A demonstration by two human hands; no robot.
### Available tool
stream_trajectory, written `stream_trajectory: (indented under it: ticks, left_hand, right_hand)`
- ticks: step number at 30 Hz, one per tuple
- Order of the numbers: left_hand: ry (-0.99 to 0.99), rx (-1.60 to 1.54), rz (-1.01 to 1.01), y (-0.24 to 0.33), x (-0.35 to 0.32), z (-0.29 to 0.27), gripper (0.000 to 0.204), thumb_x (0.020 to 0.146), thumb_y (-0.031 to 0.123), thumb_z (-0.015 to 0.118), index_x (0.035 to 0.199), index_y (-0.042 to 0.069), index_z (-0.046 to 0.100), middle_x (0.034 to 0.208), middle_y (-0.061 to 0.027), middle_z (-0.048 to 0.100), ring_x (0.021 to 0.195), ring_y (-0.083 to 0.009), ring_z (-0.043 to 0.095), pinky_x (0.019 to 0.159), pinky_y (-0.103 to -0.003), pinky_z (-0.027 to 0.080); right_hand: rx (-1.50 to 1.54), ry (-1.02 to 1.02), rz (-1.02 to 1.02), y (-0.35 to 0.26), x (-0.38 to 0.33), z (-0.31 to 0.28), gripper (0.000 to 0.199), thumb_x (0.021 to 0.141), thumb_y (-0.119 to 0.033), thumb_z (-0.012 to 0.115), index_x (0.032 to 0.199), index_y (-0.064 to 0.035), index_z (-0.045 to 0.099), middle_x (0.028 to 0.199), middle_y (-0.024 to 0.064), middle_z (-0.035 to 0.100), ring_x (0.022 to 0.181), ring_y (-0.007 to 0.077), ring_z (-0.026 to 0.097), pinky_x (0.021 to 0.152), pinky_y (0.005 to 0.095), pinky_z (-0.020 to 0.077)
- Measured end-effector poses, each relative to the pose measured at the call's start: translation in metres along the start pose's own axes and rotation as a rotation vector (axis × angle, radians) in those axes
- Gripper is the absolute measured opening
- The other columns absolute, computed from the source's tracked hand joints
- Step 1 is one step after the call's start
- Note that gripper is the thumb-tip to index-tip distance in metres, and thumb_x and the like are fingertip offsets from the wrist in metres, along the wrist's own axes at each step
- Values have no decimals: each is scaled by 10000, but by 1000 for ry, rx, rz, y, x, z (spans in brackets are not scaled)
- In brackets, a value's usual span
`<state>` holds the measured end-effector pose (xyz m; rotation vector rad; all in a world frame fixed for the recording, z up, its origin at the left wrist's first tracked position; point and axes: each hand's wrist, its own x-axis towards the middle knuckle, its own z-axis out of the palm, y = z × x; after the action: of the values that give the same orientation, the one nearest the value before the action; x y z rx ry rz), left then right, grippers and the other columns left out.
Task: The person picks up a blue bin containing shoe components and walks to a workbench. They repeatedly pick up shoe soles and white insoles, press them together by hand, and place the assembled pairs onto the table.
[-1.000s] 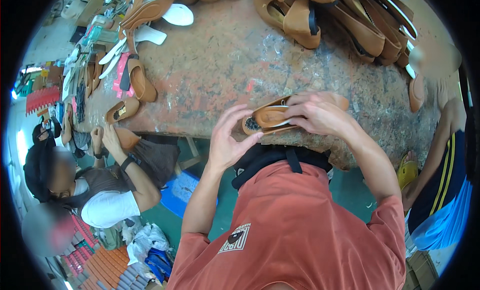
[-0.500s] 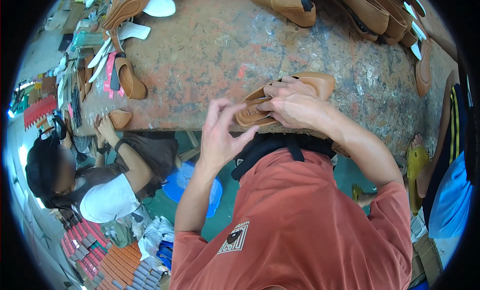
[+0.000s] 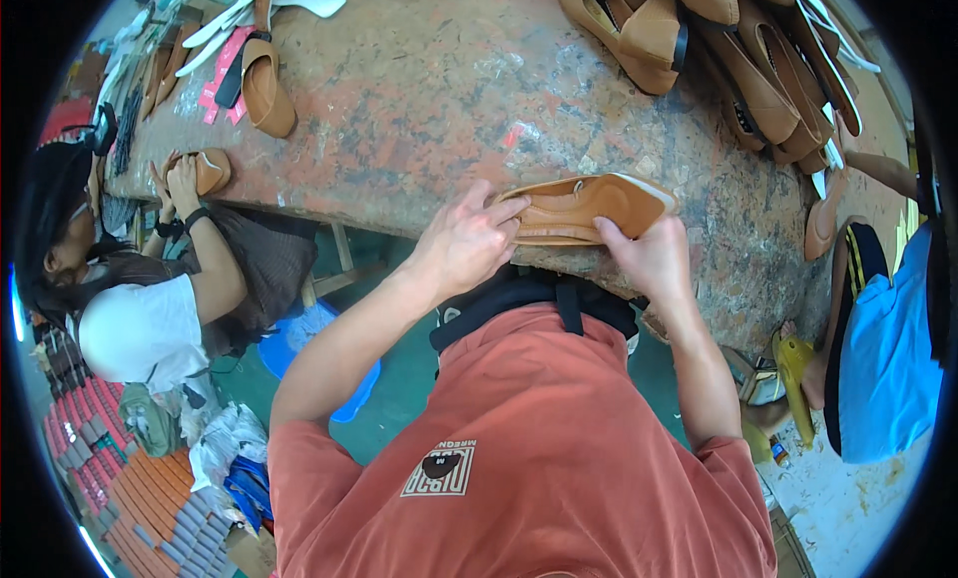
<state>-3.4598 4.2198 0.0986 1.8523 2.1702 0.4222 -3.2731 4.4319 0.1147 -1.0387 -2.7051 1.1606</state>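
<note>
A tan slip-on shoe (image 3: 561, 219) is held near the table's front edge, its inside facing up. Its left end is in my left hand (image 3: 467, 237), with the fingertips over the rim and inside. At the wider right end, which has a white edge, my right hand (image 3: 654, 257) grips the near side. The right thumb presses on the insole while the other fingers are hidden under the shoe. Both hands are closed on this one shoe.
A worn wooden table (image 3: 419, 109) spreads out ahead. Tan shoes (image 3: 758, 69) are heaped at the far right; a single tan shoe (image 3: 265, 91) lies far left near pink strips (image 3: 226, 77). A co-worker (image 3: 190, 289) handles another shoe (image 3: 212, 171) at left. Someone in blue (image 3: 888, 378) stands right.
My left hand has gone from spread beside the shoe to gripping its left end. My right hand has come out of the shoe's inside and moved to its right end. The view has shifted.
</note>
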Motion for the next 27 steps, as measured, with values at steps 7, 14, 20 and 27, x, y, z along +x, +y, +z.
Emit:
stream_trajectory:
  ticks: [7, 14, 20, 27]
  left_hand:
    - [-54, 185, 151, 31, 33, -8, 489, 825, 184, 787, 1308, 114, 762, 1558, -19, 612, 1427, -332, 498, 1222, -537, 378]
    - [-145, 149, 195, 25, 44, -8, 645, 819, 184, 756, 1456, 127, 673, 1667, -56, 490, 1546, -330, 410, 1306, -557, 282]
    - [-164, 346, 461, 15, 59, 3, 679, 870, 291, 704, 1516, 101, 616, 1729, -36, 409, 1628, -194, 319, 1372, -541, 104]
    - [-261, 311, 390, 45, 69, -23, 826, 797, 295, 834, 1555, 140, 545, 1578, -99, 560, 1560, -263, 432, 1318, -580, 261]
  right_hand:
    - [-506, 127, -163, -11, -2, 17, 259, 957, -278, 735, 1076, -52, 696, 836, 216, 766, 685, 411, 751, 601, 528, 601]
    - [-551, 94, -375, -13, -4, 25, 135, 897, -120, 736, 995, -36, 696, 905, 119, 707, 860, 322, 738, 703, 444, 586]
    - [-209, -10, -512, 35, 17, -37, 893, 767, -347, 920, 1515, -37, 541, 1496, 226, 582, 1449, 406, 507, 1228, 556, 372]
    - [-166, -67, -419, 69, 22, -22, 1320, 652, -439, 996, 1688, -20, 293, 1671, 241, 432, 1585, 410, 367, 1345, 574, 208]
